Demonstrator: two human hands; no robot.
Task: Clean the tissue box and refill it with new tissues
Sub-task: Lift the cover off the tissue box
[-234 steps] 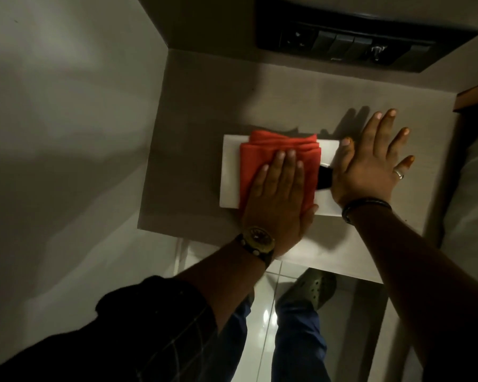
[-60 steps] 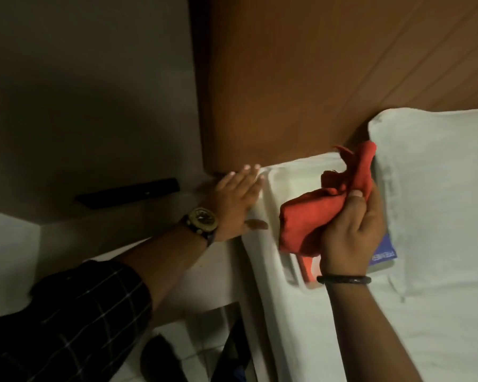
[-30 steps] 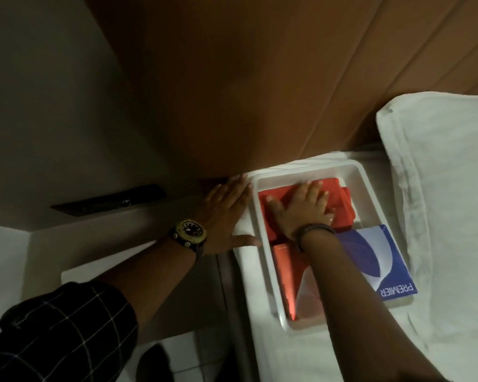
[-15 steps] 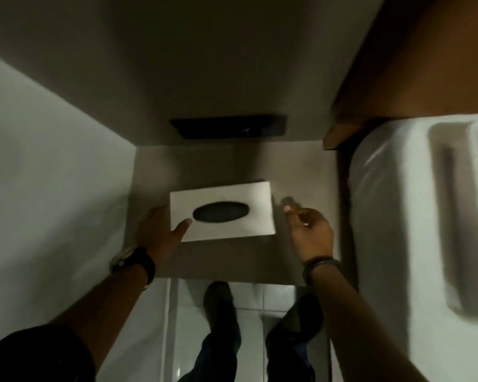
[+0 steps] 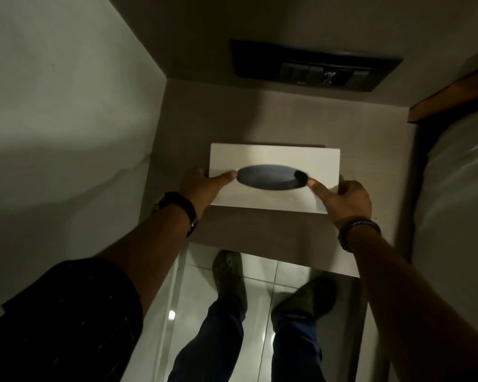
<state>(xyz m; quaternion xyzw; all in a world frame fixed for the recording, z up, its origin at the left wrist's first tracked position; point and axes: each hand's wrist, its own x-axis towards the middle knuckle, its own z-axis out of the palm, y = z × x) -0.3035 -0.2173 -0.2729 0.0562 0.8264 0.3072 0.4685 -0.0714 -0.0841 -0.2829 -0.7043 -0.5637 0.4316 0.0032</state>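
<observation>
The white tissue box [image 5: 273,158] with a dark oval slot on top sits over the grey bedside shelf [image 5: 287,125]. My left hand [image 5: 202,184] grips its left end, thumb on top beside the slot. My right hand [image 5: 342,197] grips its right end, thumb on top at the slot's other end. The slot looks dark, with no tissue showing. The red cloth and the new tissue pack are out of view.
A black switch panel [image 5: 315,67] is on the wall behind the shelf. A white wall [image 5: 66,106] closes the left side. The bed edge [image 5: 458,188] and wooden headboard [image 5: 453,92] lie to the right. My legs and shoes stand on the tiled floor [image 5: 262,274] below.
I left the red cloth in the tray on the bed and turned back to the shelf. Both hands, near the box's ends half a second ago, now grip it.
</observation>
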